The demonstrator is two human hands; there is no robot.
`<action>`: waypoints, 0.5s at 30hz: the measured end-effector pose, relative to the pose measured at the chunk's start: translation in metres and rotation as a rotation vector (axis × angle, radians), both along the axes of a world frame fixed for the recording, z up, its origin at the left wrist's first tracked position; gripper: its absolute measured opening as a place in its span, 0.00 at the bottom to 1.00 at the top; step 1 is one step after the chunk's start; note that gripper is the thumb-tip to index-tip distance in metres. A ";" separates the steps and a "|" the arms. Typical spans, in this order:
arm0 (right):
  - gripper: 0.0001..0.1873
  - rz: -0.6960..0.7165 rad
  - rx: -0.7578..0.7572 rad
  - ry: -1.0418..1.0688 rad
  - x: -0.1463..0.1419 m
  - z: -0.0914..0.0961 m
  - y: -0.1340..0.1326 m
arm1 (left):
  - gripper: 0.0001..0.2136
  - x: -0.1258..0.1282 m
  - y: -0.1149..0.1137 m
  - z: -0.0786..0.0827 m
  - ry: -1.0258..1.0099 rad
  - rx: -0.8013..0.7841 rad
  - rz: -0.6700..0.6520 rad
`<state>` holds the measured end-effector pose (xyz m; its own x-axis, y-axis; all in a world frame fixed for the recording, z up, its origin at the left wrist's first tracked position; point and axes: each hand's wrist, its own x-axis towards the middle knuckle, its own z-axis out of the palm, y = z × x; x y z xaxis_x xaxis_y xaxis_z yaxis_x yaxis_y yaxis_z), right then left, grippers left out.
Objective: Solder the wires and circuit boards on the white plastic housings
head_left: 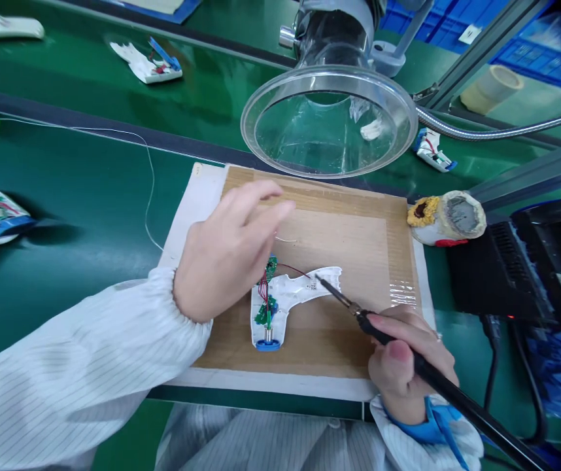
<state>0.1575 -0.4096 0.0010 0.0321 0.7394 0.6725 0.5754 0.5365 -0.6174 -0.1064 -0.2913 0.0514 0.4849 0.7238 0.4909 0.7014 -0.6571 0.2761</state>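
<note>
A white plastic housing point(280, 307) lies on a wooden board point(359, 248), with green circuit boards point(267, 311), red wires point(293, 269) and a blue end piece point(267, 345). My right hand point(408, 366) grips a black soldering iron point(437, 373), whose tip rests at the housing's upper arm. My left hand point(231, 252) hovers just above the housing's top end. A thin silver wire point(286, 239), probably solder, shows past its fingertips and seems pinched there. The wire's contact with the fingers is partly hidden.
A clear round fume hood point(329, 124) hangs above the board on a metal hose point(496, 127). To the right stand a brass-wool tip cleaner point(446, 218) and a black soldering station point(496, 275). Similar housings point(146, 65) lie on the green bench mat point(65, 170).
</note>
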 end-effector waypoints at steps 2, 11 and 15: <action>0.15 -0.081 0.025 0.040 0.000 -0.001 0.000 | 0.12 0.006 -0.003 0.012 0.193 0.003 -0.095; 0.13 -0.172 -0.182 0.025 -0.016 0.003 0.012 | 0.05 0.024 0.004 0.009 0.534 -0.243 -0.231; 0.18 -0.182 -0.028 0.147 -0.007 -0.004 0.007 | 0.06 0.018 0.001 0.004 0.429 -0.161 -0.231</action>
